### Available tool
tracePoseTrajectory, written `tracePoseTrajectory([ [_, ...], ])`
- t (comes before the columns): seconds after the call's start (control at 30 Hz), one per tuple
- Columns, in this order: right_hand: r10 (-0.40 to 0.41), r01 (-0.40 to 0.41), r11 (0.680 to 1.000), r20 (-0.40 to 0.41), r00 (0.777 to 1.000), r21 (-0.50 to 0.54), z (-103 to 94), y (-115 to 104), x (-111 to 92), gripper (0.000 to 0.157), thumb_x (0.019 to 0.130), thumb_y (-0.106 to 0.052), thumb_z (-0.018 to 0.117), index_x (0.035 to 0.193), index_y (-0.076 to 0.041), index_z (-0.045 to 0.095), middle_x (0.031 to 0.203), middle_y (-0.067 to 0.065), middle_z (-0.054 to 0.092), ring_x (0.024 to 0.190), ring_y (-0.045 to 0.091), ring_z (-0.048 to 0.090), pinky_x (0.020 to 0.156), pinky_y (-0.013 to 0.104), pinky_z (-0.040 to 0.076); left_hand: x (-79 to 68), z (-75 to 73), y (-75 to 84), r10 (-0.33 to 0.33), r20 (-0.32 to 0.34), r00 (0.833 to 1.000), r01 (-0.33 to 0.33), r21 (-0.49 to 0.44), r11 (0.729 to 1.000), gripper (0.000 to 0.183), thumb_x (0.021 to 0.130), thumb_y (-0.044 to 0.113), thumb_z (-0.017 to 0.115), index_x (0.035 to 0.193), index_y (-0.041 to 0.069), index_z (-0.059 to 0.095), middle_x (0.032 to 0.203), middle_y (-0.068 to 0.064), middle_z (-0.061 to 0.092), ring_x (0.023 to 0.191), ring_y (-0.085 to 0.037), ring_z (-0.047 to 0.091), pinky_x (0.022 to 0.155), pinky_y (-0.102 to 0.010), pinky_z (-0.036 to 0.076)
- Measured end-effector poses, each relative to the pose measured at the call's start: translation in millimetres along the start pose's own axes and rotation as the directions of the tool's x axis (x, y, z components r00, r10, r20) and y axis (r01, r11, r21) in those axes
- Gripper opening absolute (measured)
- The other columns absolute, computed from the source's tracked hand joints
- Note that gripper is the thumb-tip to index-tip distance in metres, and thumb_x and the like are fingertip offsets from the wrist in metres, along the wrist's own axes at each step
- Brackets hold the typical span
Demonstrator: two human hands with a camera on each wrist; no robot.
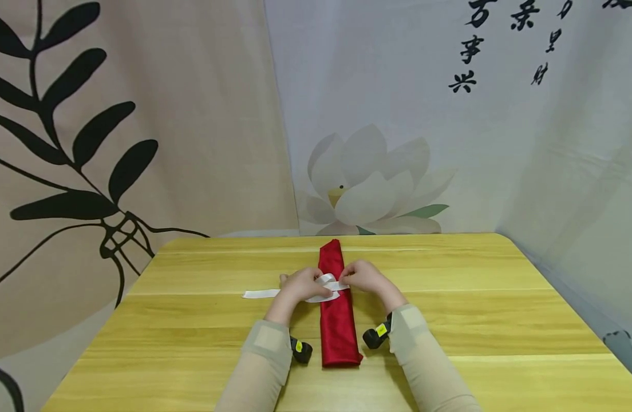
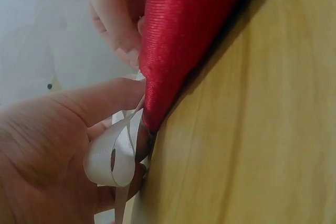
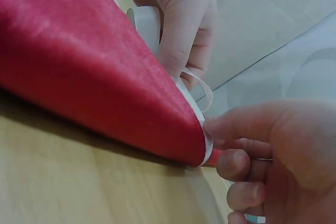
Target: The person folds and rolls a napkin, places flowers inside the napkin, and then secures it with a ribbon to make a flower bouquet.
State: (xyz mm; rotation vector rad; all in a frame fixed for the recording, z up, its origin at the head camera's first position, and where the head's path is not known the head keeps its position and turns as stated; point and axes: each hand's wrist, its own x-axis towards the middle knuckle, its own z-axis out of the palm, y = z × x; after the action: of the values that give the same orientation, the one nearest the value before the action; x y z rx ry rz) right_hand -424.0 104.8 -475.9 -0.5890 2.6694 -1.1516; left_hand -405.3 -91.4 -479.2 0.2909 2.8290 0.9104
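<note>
A long, flat bundle of shiny red cloth (image 1: pixel 339 335) lies lengthwise on the table, a white ribbon (image 1: pixel 261 294) wrapped across its upper half. My left hand (image 1: pixel 297 286) is at the bundle's left side and pinches the ribbon; a loop of white ribbon (image 2: pixel 118 163) hangs by its fingers in the left wrist view. On the other side, my right hand (image 1: pixel 368 278) pinches the ribbon at the bundle's right edge. The right wrist view shows its thumb and forefinger (image 3: pixel 233 162) at the ribbon, the other fingers curled. Whether a knot lies under the fingers cannot be seen.
The wooden table (image 1: pixel 476 320) spreads out around the bundle. One ribbon tail runs left across it. A small black camera (image 1: pixel 376 336) sits at each wrist. Behind the table hangs a printed curtain (image 1: pixel 218 114) with dark leaves, beside a pale lotus backdrop.
</note>
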Motion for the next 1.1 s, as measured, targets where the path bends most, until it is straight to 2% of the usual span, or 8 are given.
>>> tracePoseTrajectory([
  [0.17, -0.008, 0.008, 1.0, 0.002, 1.0, -0.002, 0.4, 0.9, 0.5, 0.012, 0.088, -0.008, 0.063, 0.08, -0.004, 0.07, 0.069, -0.001, 0.057, 0.065, 0.014, 0.047, 0.06, 0.026, 0.04, -0.9, -0.4, 2.6, -0.006, -0.001, 1.0, 0.006, 0.012, 1.0, 0.024, 0.077, 0.035, 0.078, 0.08, 0.018, 0.062, 0.07, 0.005, 0.058, 0.071, -0.015, 0.055, 0.1, -0.068, 0.013],
  [0.4, 0.0, 0.0, 1.0, -0.006, 1.0, 0.0, 1.4, 2.9, -0.1, 0.019, 0.091, -0.011, 0.061, 0.074, -0.004, 0.068, 0.061, -0.002, 0.049, 0.059, 0.013, 0.043, 0.057, 0.025, 0.036, -3.2, 1.4, 6.3, -0.016, -0.037, 0.999, 0.017, 0.038, 0.999, 0.023, 0.08, 0.038, 0.074, 0.078, 0.018, 0.062, 0.069, 0.006, 0.059, 0.071, -0.016, 0.056, 0.102, -0.068, 0.011],
  [0.7, -0.013, 0.013, 1.0, -0.002, 1.0, -0.001, 5.1, 4.7, 2.1, 0.014, 0.084, -0.01, 0.069, 0.071, -0.005, 0.069, 0.062, -0.005, 0.055, 0.059, 0.01, 0.041, 0.055, 0.024, 0.035, -3.3, 6.0, 7.5, -0.02, -0.087, 0.996, 0.026, 0.065, 0.998, 0.026, 0.081, 0.04, 0.072, 0.073, 0.017, 0.061, 0.065, 0.007, 0.059, 0.066, -0.016, 0.056, 0.101, -0.069, 0.012],
  [0.93, -0.021, 0.021, 1.0, 0.027, 0.999, -0.012, 5.9, 7.5, 3.3, 0.021, 0.082, -0.026, 0.076, 0.074, -0.009, 0.068, 0.061, -0.006, 0.053, 0.057, 0.01, 0.04, 0.053, 0.024, 0.033, -3.1, 6.7, 8.6, -0.022, -0.105, 0.994, 0.03, 0.076, 0.997, 0.033, 0.081, 0.046, 0.072, 0.072, 0.016, 0.06, 0.063, 0.005, 0.057, 0.065, -0.017, 0.055, 0.101, -0.072, 0.012],
  [1.1, -0.035, 0.036, 0.997, 0.02, 0.999, -0.063, 9.3, 9.6, 5.9, 0.02, 0.077, -0.021, 0.079, 0.072, -0.009, 0.063, 0.061, -0.006, 0.051, 0.059, 0.01, 0.042, 0.056, 0.024, 0.035, -2.4, 6.4, 6.1, -0.012, -0.091, 0.996, 0.016, 0.051, 0.999, 0.03, 0.082, 0.044, 0.072, 0.074, 0.016, 0.06, 0.065, 0.005, 0.058, 0.067, -0.016, 0.055, 0.101, -0.072, 0.013],
])
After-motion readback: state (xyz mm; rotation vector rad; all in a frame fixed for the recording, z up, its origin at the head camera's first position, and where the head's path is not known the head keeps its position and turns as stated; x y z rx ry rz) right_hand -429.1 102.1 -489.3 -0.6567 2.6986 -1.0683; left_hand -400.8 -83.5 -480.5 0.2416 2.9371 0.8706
